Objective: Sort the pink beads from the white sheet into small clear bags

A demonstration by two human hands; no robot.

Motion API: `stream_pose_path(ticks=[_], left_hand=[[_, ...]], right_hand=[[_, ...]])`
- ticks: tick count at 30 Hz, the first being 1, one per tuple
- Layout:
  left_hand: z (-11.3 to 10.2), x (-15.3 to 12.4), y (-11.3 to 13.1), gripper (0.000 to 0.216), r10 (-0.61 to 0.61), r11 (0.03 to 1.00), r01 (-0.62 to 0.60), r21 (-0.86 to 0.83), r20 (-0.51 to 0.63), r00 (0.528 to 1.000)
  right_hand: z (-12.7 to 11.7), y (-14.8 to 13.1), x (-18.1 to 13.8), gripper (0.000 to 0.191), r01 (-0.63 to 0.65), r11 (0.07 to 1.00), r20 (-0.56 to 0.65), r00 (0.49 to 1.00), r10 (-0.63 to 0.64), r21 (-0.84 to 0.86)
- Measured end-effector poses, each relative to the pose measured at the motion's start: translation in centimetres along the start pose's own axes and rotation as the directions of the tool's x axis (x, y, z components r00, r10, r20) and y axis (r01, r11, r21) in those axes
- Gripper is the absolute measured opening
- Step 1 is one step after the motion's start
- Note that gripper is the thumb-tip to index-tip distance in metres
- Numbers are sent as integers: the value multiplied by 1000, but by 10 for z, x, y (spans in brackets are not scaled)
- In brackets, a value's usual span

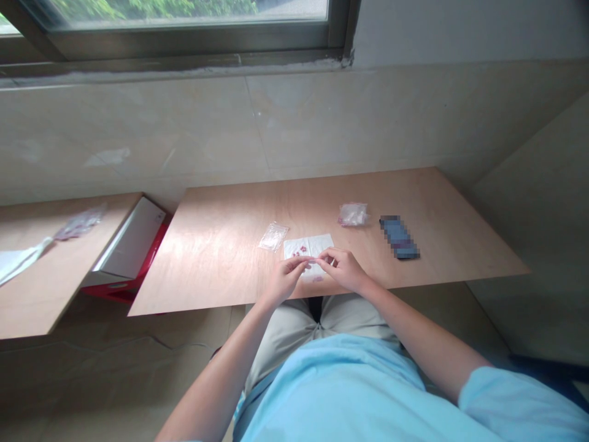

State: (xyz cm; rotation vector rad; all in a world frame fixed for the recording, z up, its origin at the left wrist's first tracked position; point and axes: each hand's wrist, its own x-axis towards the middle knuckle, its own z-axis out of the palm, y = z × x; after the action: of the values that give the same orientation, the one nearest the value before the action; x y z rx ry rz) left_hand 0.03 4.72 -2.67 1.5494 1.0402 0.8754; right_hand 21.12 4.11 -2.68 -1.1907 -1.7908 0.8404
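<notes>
In the head view, you have both hands together over the near part of the white sheet [321,242], near the front edge of the wooden tabletop [221,258]. Your left hand [284,279] has its thumb and forefinger closed on one end of a thin pinkish thing [313,259], and your right hand [346,268] pinches the other end, so it spans the short gap between your fingertips; it is too small to tell exactly what it is. Keep both pinches light and level, since a piece this slight would probably bend or slip under a hard squeeze. Small movements of the fingertips should serve you better than movements of the wrists. Staying low over the sheet seems wise: if the piece drops, it should land on white, where it is easy to spot. Mind the small dark red pieces [301,250] lying on the sheet just beyond your fingers, as a sagging knuckle could scatter them. The flat clear packet [273,236] lies beside the sheet's far left corner, and the bundle of clear bags [353,214] sits beyond your right hand, both apart from your fingers.
</notes>
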Motion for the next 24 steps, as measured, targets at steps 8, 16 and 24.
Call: stream_pose_path(ticks=[8,16,24], left_hand=[[-1,3,-5,34,-10,1000,9,-20,-41,999],[-1,2,3,34,-61,998,58,-37,-94,994],[-1,3,4,33,-108,992,96,-86,-159,981]], right_hand=[[-4,7,3,19,-68,997,-12,998,69,33],[-4,11,4,18,-85,996,-25,996,85,26],[-4,10,6,21,-140,987,-50,988,144,77]])
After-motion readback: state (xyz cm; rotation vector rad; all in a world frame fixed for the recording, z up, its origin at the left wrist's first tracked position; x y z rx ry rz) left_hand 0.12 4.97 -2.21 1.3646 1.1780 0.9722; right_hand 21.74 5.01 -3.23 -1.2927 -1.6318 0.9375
